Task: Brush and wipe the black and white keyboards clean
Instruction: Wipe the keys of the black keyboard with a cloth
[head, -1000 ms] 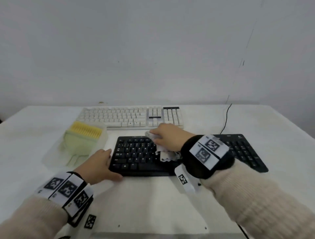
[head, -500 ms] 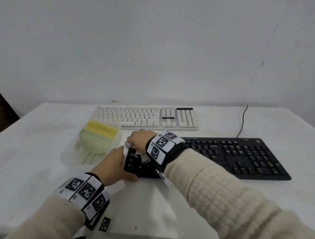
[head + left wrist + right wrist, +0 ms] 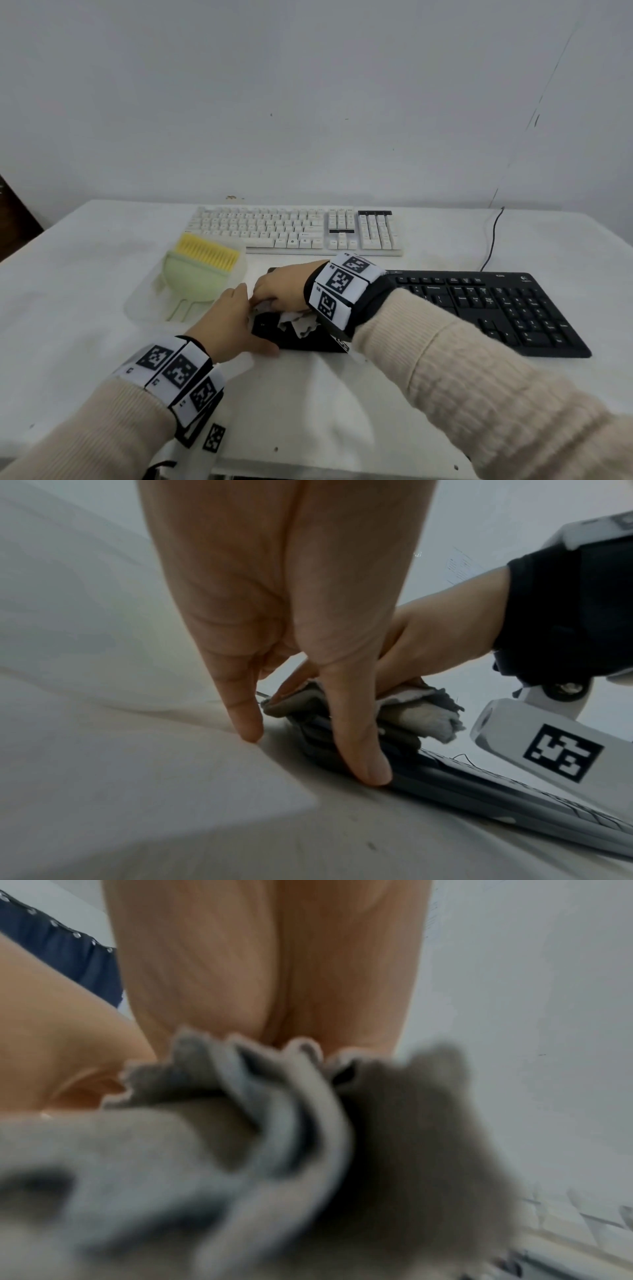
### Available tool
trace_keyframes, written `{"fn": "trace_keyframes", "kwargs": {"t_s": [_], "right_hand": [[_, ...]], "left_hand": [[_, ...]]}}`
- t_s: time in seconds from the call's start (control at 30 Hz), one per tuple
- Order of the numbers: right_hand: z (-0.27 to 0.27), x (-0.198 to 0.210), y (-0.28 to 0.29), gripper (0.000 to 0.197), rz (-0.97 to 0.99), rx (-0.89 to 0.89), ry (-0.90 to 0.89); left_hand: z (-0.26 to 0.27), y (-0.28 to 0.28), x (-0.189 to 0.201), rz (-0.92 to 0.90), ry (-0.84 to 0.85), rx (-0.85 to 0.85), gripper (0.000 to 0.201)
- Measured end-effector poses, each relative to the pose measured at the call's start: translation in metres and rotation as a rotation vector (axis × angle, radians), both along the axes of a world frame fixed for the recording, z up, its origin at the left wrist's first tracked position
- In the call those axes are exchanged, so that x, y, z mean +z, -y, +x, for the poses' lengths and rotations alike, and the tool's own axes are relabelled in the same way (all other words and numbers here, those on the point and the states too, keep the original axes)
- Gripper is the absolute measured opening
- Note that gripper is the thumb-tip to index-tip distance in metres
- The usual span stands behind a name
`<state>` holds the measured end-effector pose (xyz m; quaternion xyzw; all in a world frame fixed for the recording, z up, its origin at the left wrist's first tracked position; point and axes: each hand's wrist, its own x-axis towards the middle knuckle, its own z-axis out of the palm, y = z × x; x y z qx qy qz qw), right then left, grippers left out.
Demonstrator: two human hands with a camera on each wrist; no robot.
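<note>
Plain white wall (image 3: 308,85) behind a table (image 3: 85,274) under a white cloth. From the head view, the white keyboard (image 3: 294,229) sits at the back, cream keys with a few dark strips near the numpad. The black keyboard (image 3: 496,308) lies just in front of it, running off to the right, matte black with tiny white legends and a cable (image 3: 493,240) trailing back toward the wall. Left of both there's a clear tray (image 3: 137,305) holding a pale green brush (image 3: 195,274) with yellow bristles. The right hand (image 3: 284,287) is down on the black keyboard's left end, fingers curled over a crumpled grey-white cloth (image 3: 298,322). The left hand (image 3: 229,322) sits right against that same end, thumb along the front edge.

Left wrist view: left hand (image 3: 284,601) has its fingers pretty much straight, thumb tip pressing the keyboard's (image 3: 479,791) front edge and another fingertip down on the table cloth beside it, so it's bracing, not grabbing. The right hand (image 3: 438,637) is pinching the cloth (image 3: 411,712) down onto the keys.

Right wrist view is blurry, mostly the bunched cloth (image 3: 257,1137) with its wavy hem, tucked under the right hand (image 3: 267,969). Left hand (image 3: 58,1047) is just beside it.
</note>
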<state>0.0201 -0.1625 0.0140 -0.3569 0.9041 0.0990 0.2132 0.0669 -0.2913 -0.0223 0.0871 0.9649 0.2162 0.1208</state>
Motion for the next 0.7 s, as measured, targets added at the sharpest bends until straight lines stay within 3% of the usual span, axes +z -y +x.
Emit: {"fn": "trace_keyframes", "kwargs": {"t_s": [0.23, 0.37, 0.6, 0.7], "right_hand": [[0.018, -0.001, -0.003, 0.04, -0.098, 0.105, 0.008], [0.027, -0.003, -0.004, 0.04, -0.139, 0.137, 0.006], [0.042, -0.004, -0.013, 0.04, -0.259, 0.161, 0.05], [0.051, -0.003, -0.019, 0.046, -0.294, 0.166, 0.071]], "left_hand": [[-0.001, 0.005, -0.004, 0.03, -0.036, -0.01, 0.065], [0.004, 0.008, -0.002, -0.043, -0.038, -0.05, 0.063], [0.015, 0.015, 0.008, -0.037, 0.081, -0.051, 0.101], [0.024, 0.014, 0.012, -0.035, 0.106, -0.066, 0.132]]}}
